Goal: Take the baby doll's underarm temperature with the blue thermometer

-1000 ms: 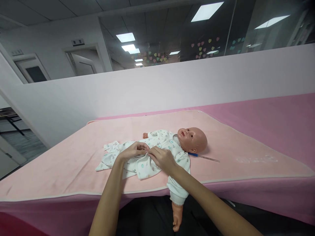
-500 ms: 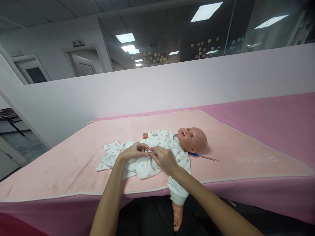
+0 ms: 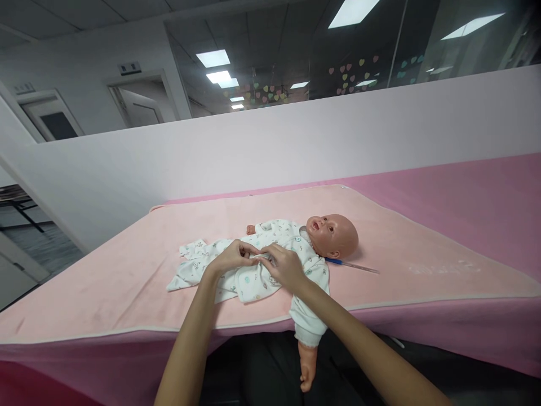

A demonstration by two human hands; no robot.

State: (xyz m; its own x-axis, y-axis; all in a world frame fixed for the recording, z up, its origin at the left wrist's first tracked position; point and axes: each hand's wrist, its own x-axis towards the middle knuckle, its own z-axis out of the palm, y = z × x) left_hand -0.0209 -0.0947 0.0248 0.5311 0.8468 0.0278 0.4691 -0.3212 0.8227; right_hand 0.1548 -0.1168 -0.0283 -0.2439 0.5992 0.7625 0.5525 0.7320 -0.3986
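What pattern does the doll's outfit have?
White with small scattered prints, some green: the outfit shows best in the head view.

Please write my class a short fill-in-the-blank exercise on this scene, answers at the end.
The baby doll lies on its ____ on the peach blanket.
The doll's nearer ____, white-sleeved, hangs past the blanket's edge.
Of the left hand and right hand at the printed outfit, the ____ is nearer the doll's head.
On the slim rod, the end nearest the head is coloured ____.
Answers: back; arm; right; blue.
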